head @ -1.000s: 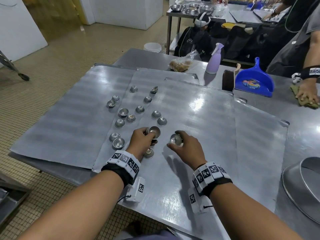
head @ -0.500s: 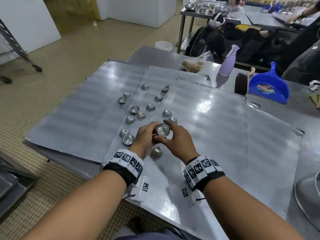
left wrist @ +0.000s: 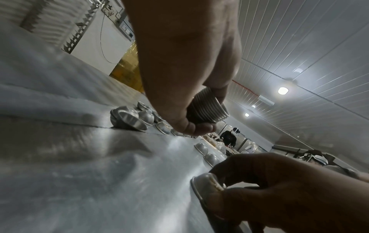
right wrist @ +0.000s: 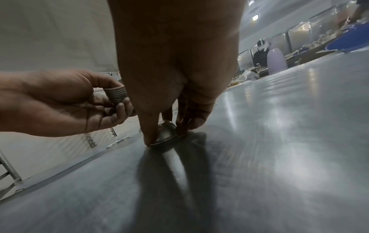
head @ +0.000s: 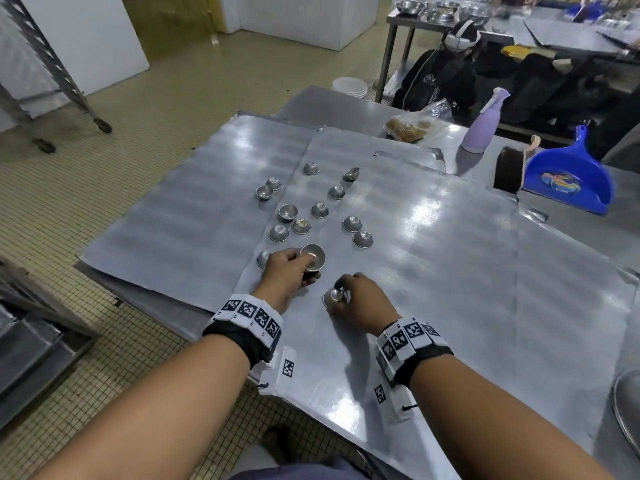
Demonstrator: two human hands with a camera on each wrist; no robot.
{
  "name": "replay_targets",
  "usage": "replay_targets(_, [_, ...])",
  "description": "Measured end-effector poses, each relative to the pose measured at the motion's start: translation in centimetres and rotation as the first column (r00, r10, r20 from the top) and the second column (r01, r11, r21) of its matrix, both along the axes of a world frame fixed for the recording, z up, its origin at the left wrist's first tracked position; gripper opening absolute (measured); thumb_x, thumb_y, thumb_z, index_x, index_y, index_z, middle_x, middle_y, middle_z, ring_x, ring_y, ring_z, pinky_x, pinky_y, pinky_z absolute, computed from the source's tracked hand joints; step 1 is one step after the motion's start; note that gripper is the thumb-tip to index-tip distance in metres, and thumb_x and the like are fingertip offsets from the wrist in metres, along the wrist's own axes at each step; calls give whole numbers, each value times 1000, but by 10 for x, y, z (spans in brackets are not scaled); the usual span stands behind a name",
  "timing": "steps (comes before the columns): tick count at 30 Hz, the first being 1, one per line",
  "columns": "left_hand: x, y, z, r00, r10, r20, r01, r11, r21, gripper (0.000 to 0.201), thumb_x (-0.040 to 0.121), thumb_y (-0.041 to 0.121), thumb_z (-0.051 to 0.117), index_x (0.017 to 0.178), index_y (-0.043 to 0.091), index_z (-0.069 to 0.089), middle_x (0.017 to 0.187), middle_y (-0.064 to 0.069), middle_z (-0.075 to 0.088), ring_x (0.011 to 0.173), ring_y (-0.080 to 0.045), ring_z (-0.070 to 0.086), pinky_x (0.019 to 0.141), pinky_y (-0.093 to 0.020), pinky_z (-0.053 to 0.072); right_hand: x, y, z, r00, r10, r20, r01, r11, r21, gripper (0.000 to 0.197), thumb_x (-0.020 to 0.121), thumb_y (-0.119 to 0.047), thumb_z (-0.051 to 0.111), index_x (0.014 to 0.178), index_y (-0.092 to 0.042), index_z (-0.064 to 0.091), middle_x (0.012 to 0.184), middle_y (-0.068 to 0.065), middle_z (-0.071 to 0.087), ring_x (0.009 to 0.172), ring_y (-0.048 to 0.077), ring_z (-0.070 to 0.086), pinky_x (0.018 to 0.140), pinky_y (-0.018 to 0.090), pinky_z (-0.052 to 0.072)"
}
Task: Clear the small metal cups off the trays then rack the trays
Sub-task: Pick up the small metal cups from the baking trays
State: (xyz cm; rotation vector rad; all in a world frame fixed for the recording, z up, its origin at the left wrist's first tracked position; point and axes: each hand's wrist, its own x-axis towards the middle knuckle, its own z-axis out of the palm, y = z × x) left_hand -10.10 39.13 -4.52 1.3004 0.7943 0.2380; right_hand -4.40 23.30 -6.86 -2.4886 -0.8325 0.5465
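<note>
Several small metal cups (head: pixel 352 223) are scattered over overlapping flat metal trays (head: pixel 433 271) on the table. My left hand (head: pixel 292 268) grips a nested stack of cups (head: pixel 312 257), whose ridged rims show in the left wrist view (left wrist: pixel 207 108) and the right wrist view (right wrist: pixel 116 94). My right hand (head: pixel 349 296) pinches one upturned cup (head: pixel 334 296) that sits on the near tray, thumb and fingers on its sides (right wrist: pixel 165 137). The same cup shows under my right fingers in the left wrist view (left wrist: pixel 205 184).
A purple spray bottle (head: pixel 483 123), a brush (head: pixel 507 169), a blue dustpan (head: pixel 571 174) and a bag of food (head: pixel 412 124) stand at the table's far side. A large metal bowl (head: pixel 628 407) is at the right edge. A wheeled rack (head: pixel 41 64) stands left on the floor.
My right hand has left the stack held in my left hand and come back toward me to pinch a single cup on the near tray. The view has shifted left.
</note>
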Motion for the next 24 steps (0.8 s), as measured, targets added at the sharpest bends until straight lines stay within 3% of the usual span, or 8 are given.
replay_targets(3, [-1, -2, -5, 1000, -9, -15, 9, 1000, 8, 9, 93, 4, 61, 94, 1, 70, 78, -14, 70, 66, -21, 70, 61, -26, 56, 2, -5, -5, 998, -59, 14, 58, 997, 43, 30, 85, -33, 66, 110, -17, 62, 107, 5, 64, 100, 27, 61, 79, 32, 45])
replay_targets(6, [-1, -5, -9, 1000, -12, -21, 12, 1000, -2, 9, 92, 5, 61, 89, 5, 69, 75, -12, 70, 67, -21, 70, 64, -28, 55, 3, -12, -8, 993, -116, 2, 116, 991, 65, 51, 82, -33, 70, 130, -18, 58, 117, 6, 61, 108, 26, 60, 86, 31, 45])
replay_targets(8, [0, -9, -10, 999, -18, -27, 18, 1000, -4, 8, 91, 5, 61, 88, 5, 69, 73, -11, 70, 65, -20, 70, 65, -29, 54, 3, -17, -8, 988, -155, -12, 156, 984, 87, 55, 82, -32, 71, 134, -19, 57, 120, 4, 56, 107, 25, 60, 85, 28, 43])
replay_targets(14, [3, -18, -13, 996, -67, -52, 68, 998, 6, 7, 89, 8, 65, 91, 7, 71, 68, -7, 71, 67, -20, 71, 71, -33, 51, 13, -34, -9, 962, -273, -2, 270, 950, 158, 30, 80, -21, 63, 110, -26, 57, 107, -2, 50, 93, 24, 56, 76, 28, 37])
replay_targets(18, [8, -24, -12, 996, -82, -36, 83, 997, 12, 5, 88, 6, 65, 88, 6, 71, 67, -5, 71, 69, -23, 71, 73, -36, 51, 19, -48, -8, 953, -304, -18, 303, 943, 141, 27, 80, -18, 67, 102, -22, 52, 102, 2, 52, 90, 25, 54, 74, 29, 37])
replay_targets(24, [16, -30, -15, 992, -117, -39, 118, 993, 7, 6, 88, 5, 66, 91, 5, 71, 69, -6, 71, 73, -26, 72, 72, -35, 54, 17, -62, -10, 947, -321, -23, 320, 932, 169, 45, 81, -29, 72, 121, -23, 54, 108, -4, 49, 94, 15, 52, 79, 25, 38])
